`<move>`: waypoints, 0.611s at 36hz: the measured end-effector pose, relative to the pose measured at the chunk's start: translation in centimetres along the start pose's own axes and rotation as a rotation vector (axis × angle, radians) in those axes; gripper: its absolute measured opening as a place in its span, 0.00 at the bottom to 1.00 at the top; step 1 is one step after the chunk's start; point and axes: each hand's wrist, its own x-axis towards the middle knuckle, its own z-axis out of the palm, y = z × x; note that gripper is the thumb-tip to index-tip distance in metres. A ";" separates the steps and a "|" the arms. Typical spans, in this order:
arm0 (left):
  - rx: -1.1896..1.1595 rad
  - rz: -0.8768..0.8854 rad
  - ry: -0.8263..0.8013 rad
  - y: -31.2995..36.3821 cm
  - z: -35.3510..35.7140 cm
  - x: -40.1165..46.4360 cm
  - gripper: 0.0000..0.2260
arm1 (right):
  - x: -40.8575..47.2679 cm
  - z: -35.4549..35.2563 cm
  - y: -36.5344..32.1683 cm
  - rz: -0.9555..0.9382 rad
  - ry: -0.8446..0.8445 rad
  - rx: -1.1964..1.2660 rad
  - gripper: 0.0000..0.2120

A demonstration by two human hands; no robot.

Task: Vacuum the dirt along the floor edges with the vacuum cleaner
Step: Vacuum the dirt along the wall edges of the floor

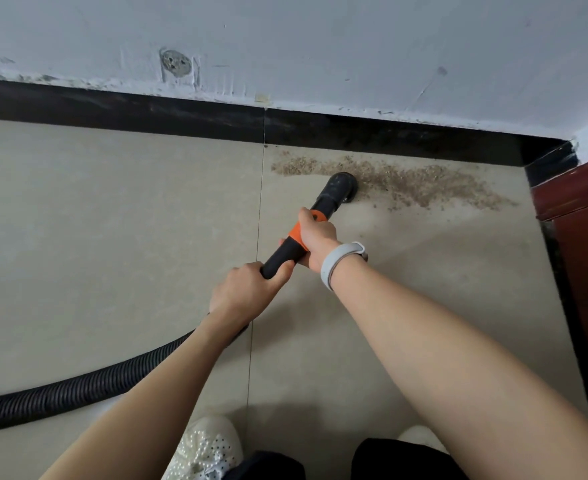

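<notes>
The black rigid vacuum wand with an orange collar point(297, 237) is held in both hands. The right hand point(316, 237) is wrapped closed around the orange collar, nearer the nozzle. The left hand point(245, 294) is wrapped closed around the rear end of the wand, where the black ribbed flexible hose point(77, 389) joins it and trails off to the left across the beige tiled floor point(112, 220).

The wand's long axis runs from the left hand up and to the right, ending at the round black nozzle point(342, 185). The nozzle rests on the floor inside the band of brown granular dirt point(424, 185).

This band lies parallel to the dark skirting board point(181, 112) and just in front of it. A short part lies left of the nozzle; the longer part extends right toward the corner beside the dark red wooden cabinet point(576, 209). The next sweep therefore probably runs sideways along the skirting, across the wand's axis, led by the right hand.
</notes>
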 end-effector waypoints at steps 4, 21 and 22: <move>0.023 0.051 -0.047 1.5 0.9 0.5 0.25 | 0.2 -1.8 -0.6 -0.005 0.052 0.010 0.12; -0.277 -0.158 0.272 -5.1 -2.6 -1.5 0.29 | -0.8 10.5 1.1 -0.195 -0.037 -0.284 0.30; -0.294 -0.164 0.288 -5.4 -2.8 -1.7 0.29 | -0.5 11.2 1.2 -0.203 -0.050 -0.301 0.31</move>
